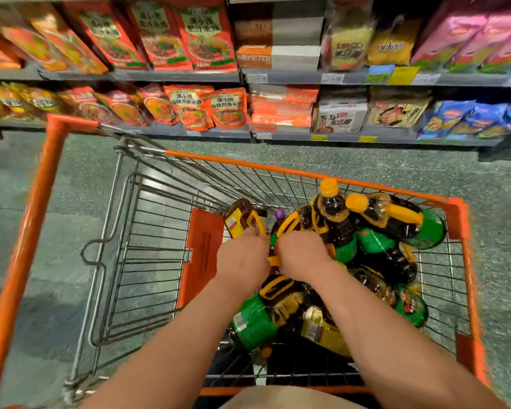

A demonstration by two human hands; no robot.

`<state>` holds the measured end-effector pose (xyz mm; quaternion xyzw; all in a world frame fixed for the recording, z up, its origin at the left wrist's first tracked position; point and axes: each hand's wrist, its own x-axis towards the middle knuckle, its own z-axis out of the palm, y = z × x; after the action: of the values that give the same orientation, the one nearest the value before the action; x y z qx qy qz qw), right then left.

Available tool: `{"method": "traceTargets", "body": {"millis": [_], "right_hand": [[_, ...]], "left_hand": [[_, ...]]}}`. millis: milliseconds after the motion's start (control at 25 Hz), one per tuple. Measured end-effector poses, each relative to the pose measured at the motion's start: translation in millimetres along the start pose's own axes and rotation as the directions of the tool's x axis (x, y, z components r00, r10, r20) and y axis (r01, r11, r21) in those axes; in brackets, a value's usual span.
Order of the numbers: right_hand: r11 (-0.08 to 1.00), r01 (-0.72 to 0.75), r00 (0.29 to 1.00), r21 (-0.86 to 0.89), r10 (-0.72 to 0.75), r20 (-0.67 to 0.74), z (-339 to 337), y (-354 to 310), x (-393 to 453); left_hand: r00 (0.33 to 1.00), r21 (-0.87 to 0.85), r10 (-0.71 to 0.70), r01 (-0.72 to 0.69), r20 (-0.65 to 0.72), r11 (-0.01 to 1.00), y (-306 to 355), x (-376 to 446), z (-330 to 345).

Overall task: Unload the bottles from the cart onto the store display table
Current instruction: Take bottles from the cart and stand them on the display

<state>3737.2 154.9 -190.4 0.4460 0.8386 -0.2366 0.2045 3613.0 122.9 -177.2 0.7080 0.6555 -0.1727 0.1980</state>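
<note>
While you're reaching in: both hands are down in the cart [307, 171], so you're on the grab step.
Left hand [242, 259]: fingers curled at the yellow handle of the yellow-label bottle [239, 215].
Right hand [303, 252]: fingers wrapped on the handle of the purple-cap bottle [286, 224].
Bottles: loose pile on the cart's right.
Table: not in view.
Next: lift straight up, handles look snaggy, then turn and find it.

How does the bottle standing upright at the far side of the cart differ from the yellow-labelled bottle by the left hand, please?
The upright bottle wears a green label; the yellow-labelled bottle wears a yellow one. The upright bottle shows its yellow cap, while the yellow-labelled bottle lies tilted, its cap hidden. Both hold dark liquid and have yellow handles.
</note>
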Motion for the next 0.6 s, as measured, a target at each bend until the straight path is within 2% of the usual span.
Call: {"method": "traceTargets", "body": {"millis": [160, 320, 400, 480, 520, 600], "right_hand": [[0.990, 0.037, 0.995, -0.133, -0.049, -0.087, -41, -7, -44], [0.999, -0.007, 0.982, -0.054, -0.004, -0.190, -75, -14, -94], [0.996, -0.079, 0.963, 0.031, 0.084, -0.258, -90, -20, -124], [0.956, -0.189, 0.888, 0.225, 0.264, -0.376, -94, -25, -153], [0.905, -0.238, 0.816, 0.352, 0.383, -0.433, -92, -28, -168], [0.768, -0.270, 0.681, 0.581, 0.579, -0.449, -81, -43, -193]], "left_hand": [[0.994, 0.041, 0.105, -0.105, 0.008, 0.994, 10, -25, -14], [0.983, -0.045, 0.158, -0.162, -0.089, 0.986, 28, -50, -44], [0.983, -0.132, 0.131, -0.148, -0.132, 0.980, 37, -68, -65], [0.982, -0.275, 0.099, -0.141, -0.161, 0.951, 43, -89, -84], [0.977, -0.332, 0.107, -0.165, -0.186, 0.929, 45, -100, -93], [0.957, -0.380, 0.165, -0.249, -0.239, 0.891, 48, -124, -105]]}}
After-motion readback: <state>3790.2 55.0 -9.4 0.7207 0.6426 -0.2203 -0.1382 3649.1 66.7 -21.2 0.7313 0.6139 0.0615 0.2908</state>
